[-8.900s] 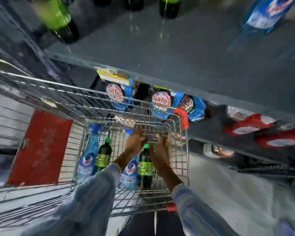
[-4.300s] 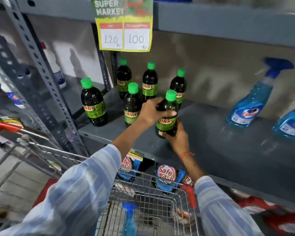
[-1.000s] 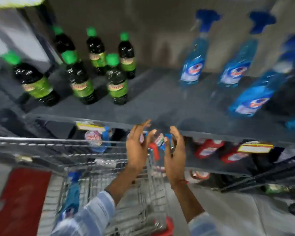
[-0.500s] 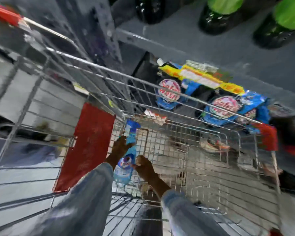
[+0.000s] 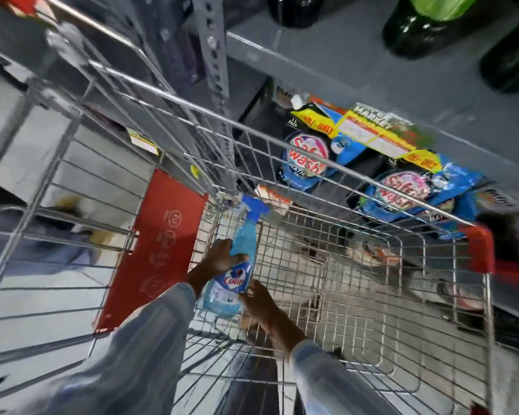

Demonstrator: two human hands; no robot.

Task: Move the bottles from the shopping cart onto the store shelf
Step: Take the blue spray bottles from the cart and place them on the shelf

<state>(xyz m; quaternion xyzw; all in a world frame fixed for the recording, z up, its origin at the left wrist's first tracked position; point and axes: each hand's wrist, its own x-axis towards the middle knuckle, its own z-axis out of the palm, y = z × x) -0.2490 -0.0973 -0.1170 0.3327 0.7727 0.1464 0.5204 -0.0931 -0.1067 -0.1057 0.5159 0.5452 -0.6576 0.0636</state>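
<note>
A blue spray bottle (image 5: 237, 265) with a blue trigger head stands in the left corner of the wire shopping cart (image 5: 357, 283). My left hand (image 5: 221, 259) grips its upper body from the left. My right hand (image 5: 258, 301) holds its lower part from the right. No other bottle shows inside the cart. At the top, the grey store shelf (image 5: 327, 64) carries dark bottles with green labels (image 5: 432, 22), seen only in part.
Blue detergent pouches (image 5: 309, 160) and a yellow price tag (image 5: 378, 136) sit on the lower shelf beyond the cart. A red flap (image 5: 162, 244) hangs at the cart's left. A perforated shelf post (image 5: 213, 55) rises at the upper middle.
Both hands, empty near the shelf edge a second ago, came down into the cart and closed on the blue spray bottle. The view has tilted down from the shelf.
</note>
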